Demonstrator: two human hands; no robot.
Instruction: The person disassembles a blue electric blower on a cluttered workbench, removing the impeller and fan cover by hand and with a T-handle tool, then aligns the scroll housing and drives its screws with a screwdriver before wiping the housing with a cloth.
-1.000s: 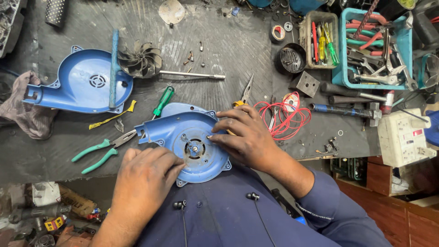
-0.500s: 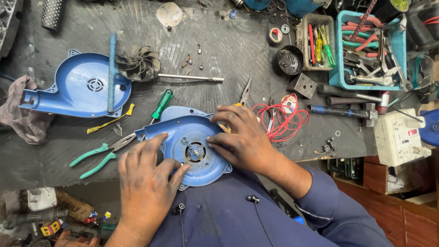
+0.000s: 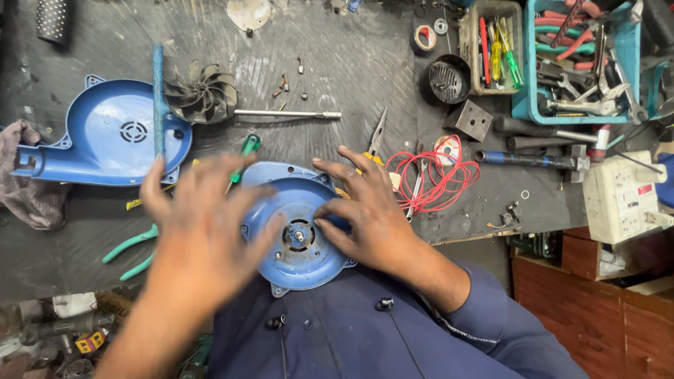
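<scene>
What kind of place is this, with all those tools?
Probably a repair workshop. A blue blower housing lies opened under both hands, its other half and black fan wheel sit apart, and trays of pliers and screwdrivers crowd the dark bench.

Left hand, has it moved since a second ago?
Yes. The left hand has lifted up the frame toward the detached blue housing half, blurred, covering the blower housing's left side.
</scene>
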